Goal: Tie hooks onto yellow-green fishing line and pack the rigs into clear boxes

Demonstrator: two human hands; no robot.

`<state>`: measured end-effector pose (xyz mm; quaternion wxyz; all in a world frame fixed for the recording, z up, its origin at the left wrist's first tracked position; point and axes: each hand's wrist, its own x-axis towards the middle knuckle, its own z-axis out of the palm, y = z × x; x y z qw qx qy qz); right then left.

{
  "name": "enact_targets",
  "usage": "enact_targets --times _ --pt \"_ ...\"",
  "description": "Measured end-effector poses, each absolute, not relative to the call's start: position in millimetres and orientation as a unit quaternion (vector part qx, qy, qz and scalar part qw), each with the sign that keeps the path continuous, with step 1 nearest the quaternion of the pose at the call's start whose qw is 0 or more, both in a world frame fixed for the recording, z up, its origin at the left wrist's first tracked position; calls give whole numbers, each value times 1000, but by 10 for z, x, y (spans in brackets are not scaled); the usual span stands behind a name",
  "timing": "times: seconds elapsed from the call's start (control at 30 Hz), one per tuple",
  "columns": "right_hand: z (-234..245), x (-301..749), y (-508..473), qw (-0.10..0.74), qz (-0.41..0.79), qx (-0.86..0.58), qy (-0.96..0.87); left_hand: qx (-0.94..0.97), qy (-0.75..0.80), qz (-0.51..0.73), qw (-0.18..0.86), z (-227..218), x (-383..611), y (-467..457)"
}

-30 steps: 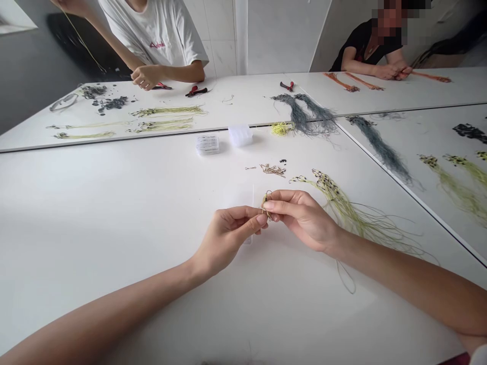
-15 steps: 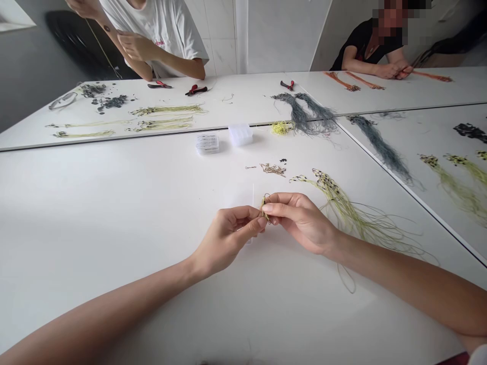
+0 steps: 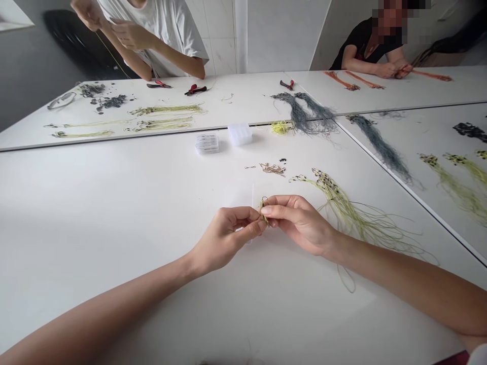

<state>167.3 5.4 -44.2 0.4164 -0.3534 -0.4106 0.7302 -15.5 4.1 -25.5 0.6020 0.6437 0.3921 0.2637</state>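
Observation:
My left hand (image 3: 226, 237) and my right hand (image 3: 299, 220) meet just above the white table (image 3: 114, 213), fingertips pinched together. Between them sits a small hook wound with yellow-green line (image 3: 264, 209); both hands grip it. The line trails off under my right wrist in a loop (image 3: 346, 279). Right of my hands lies a bundle of yellow-green lines with dark ends (image 3: 353, 215). A small pile of loose hooks (image 3: 272, 169) lies just beyond my fingers.
Two clear plastic boxes (image 3: 207, 143) (image 3: 240, 134) stand further back. Grey line bundles (image 3: 304, 114) and pliers (image 3: 196, 90) lie on the far tables. A person in a white shirt (image 3: 152, 35) works at the far left, another person (image 3: 375, 56) at the far right.
My hands have stayed pinched on the hook, shifting only slightly. The person in the white shirt has lifted both hands off the table up to chest height.

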Motion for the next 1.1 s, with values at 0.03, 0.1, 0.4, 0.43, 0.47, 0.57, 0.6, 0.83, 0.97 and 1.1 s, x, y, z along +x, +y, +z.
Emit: enact_targets --times 0.03,0.1,0.4,0.43,0.47,0.57,0.6,0.83,0.97,1.1 --pt "-445 1672 54 417 731 -353 -409 645 390 263 602 -253 -156 44" --pt "-452 1671 53 417 733 -352 -407 647 386 261 604 -250 -162 52" --pt "-476 1659 39 415 744 -339 -398 642 365 248 627 -261 -178 90" --pt "-476 1658 40 415 745 -339 -398 638 365 248 631 -264 -179 90" --pt "-476 1657 41 414 745 -338 -399 632 366 248 636 -267 -181 89" --pt "-478 1659 48 418 742 -334 -403 616 371 255 646 -276 -192 89" --pt "-481 1661 50 421 741 -334 -402 613 371 259 648 -280 -196 91" --pt "-485 1669 47 442 732 -333 -397 597 392 273 645 -313 -214 83" --pt "-462 1668 47 451 725 -335 -400 575 389 284 662 -325 -187 50" --pt "-446 1663 39 457 716 -344 -400 531 372 302 699 -341 -147 24"
